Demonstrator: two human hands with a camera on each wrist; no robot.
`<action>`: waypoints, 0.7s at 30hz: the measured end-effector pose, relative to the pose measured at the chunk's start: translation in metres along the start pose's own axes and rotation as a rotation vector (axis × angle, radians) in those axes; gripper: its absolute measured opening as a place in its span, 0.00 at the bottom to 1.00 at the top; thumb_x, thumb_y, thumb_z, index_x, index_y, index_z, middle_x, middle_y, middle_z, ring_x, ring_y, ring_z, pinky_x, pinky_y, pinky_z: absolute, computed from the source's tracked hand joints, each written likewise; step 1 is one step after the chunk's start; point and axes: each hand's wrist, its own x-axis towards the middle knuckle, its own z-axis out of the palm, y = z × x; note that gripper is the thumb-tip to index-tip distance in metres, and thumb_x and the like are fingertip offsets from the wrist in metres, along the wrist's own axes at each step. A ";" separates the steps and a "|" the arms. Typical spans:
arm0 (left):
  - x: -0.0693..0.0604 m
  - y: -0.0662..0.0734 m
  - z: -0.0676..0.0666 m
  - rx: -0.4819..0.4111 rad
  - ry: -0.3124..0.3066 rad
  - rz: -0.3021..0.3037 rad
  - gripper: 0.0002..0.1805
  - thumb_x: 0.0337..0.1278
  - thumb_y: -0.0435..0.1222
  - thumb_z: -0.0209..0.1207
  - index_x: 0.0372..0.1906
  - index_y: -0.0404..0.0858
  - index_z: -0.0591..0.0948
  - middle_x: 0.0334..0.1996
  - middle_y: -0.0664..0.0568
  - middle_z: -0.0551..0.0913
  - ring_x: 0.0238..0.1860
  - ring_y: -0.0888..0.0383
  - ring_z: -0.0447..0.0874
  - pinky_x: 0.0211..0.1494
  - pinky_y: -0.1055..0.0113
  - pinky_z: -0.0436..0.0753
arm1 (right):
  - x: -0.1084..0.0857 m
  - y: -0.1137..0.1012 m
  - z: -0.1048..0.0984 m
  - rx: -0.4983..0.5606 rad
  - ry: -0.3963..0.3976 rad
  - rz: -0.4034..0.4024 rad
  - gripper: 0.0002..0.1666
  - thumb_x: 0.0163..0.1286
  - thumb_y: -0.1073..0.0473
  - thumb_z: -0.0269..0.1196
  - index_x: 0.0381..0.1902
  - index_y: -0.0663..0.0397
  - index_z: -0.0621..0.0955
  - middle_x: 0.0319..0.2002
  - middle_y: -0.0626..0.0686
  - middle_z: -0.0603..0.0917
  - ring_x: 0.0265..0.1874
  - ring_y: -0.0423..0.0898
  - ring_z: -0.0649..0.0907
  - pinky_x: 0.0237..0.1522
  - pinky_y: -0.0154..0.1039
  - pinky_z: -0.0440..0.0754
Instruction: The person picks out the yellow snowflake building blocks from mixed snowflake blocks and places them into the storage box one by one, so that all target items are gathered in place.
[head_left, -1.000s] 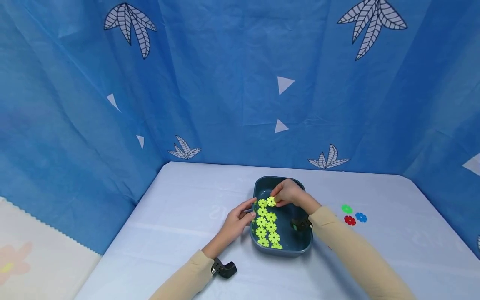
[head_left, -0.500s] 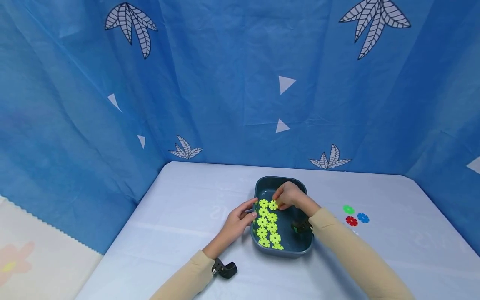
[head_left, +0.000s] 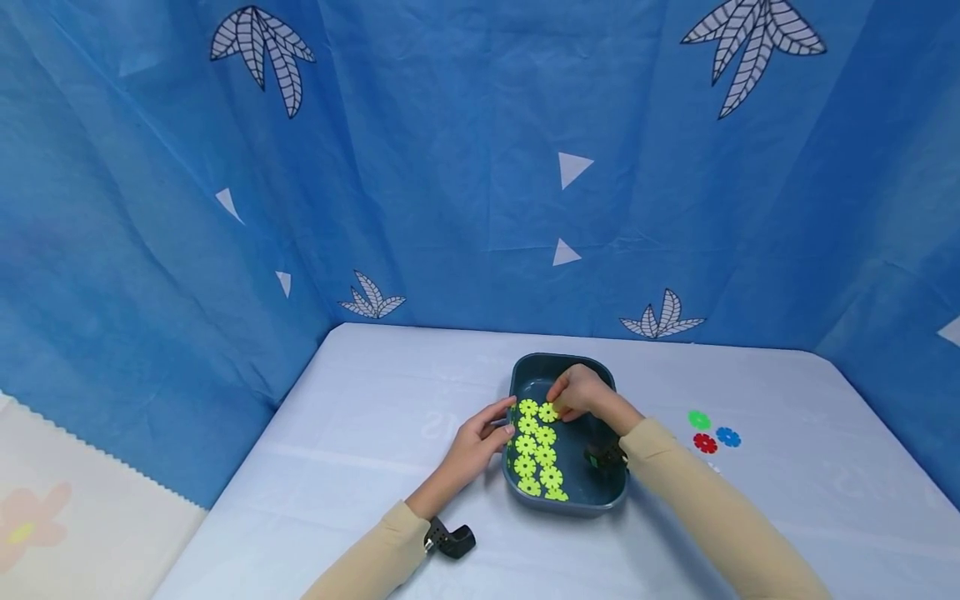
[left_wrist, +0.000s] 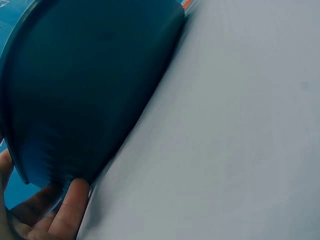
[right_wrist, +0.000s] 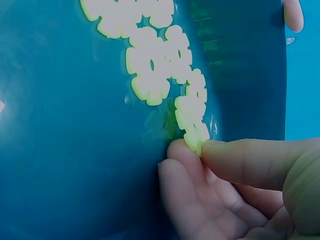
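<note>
A dark teal plastic box (head_left: pixel 582 492) stands on the table, with several yellow-green snowflake discs (head_left: pixel 526 445) joined in rows along its left inside. My right hand (head_left: pixel 583 390) reaches into the box and pinches a snowflake disc (right_wrist: pixel 194 134) at the far end of the rows, between thumb and index finger. That disc overlaps its neighbour in the right wrist view; whether the two are slotted together I cannot tell. With fingers extended, my left hand (head_left: pixel 474 440) touches the box's left side. In the left wrist view its fingertips (left_wrist: pixel 75 197) press the outer wall.
Right of the box lie a green disc (head_left: pixel 699 419), a red disc (head_left: pixel 705 443) and a blue disc (head_left: pixel 728 437) on the white tablecloth (head_left: pixel 375 400). A blue patterned curtain (head_left: pixel 480 167) hangs behind the table and at both sides.
My right hand has lowered the pinched disc slightly towards me, level with the far end of the left row. My left hand stays at the box's side.
</note>
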 end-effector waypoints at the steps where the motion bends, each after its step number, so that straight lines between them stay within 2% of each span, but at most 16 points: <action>1: 0.000 -0.001 0.000 0.002 0.000 0.001 0.29 0.75 0.37 0.55 0.76 0.41 0.68 0.70 0.35 0.72 0.59 0.40 0.82 0.53 0.65 0.88 | 0.000 0.000 0.001 -0.002 0.000 -0.002 0.05 0.63 0.72 0.68 0.38 0.66 0.88 0.37 0.60 0.87 0.25 0.46 0.87 0.32 0.40 0.91; 21: -0.001 0.001 0.000 0.007 0.001 -0.007 0.28 0.75 0.37 0.55 0.76 0.42 0.68 0.70 0.35 0.72 0.59 0.40 0.82 0.52 0.68 0.88 | -0.002 0.000 0.001 -0.072 0.010 -0.031 0.08 0.60 0.69 0.73 0.39 0.65 0.88 0.35 0.58 0.87 0.29 0.46 0.86 0.34 0.41 0.91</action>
